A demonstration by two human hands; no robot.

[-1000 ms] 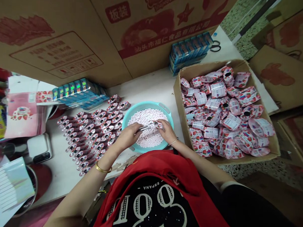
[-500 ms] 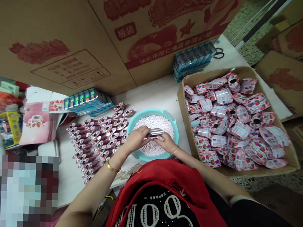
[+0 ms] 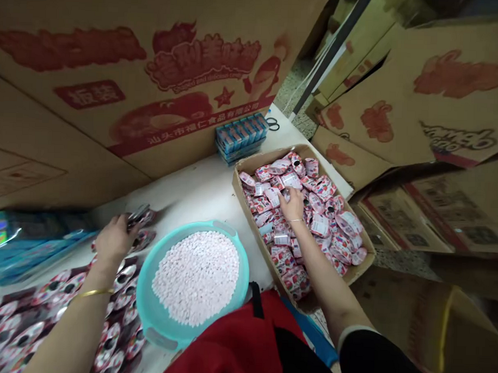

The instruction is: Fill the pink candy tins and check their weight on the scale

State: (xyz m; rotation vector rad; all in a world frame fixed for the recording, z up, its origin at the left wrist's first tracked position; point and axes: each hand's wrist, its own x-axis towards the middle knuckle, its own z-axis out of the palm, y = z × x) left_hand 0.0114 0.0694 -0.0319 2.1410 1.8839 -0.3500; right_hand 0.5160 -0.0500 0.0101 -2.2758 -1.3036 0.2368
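Observation:
My left hand (image 3: 115, 240) is closed on a small blurred candy box (image 3: 138, 215), left of the basin and beside the rows of boxes. Those upright strawberry-print candy boxes (image 3: 125, 274) have dark round holes in their tops. To the right, my right hand (image 3: 292, 205) reaches into an open carton (image 3: 266, 266) full of loose boxes of the same kind. Its fingers are apart and rest among the boxes, near one with a white label (image 3: 273, 197). Between my arms stands a turquoise basin (image 3: 141, 280) of small pale candies (image 3: 197, 277).
Large printed cartons (image 3: 170, 107) wall off the back of the table. Blue packs (image 3: 240, 134) and scissors (image 3: 272, 123) lie at the far end, with more blue packs (image 3: 30, 249) at the left. More cartons (image 3: 456, 96) are stacked at the right.
The view has swung right and nearer. My hands, together over the basin before, have parted: the left went to the rows with a box, the right into the carton.

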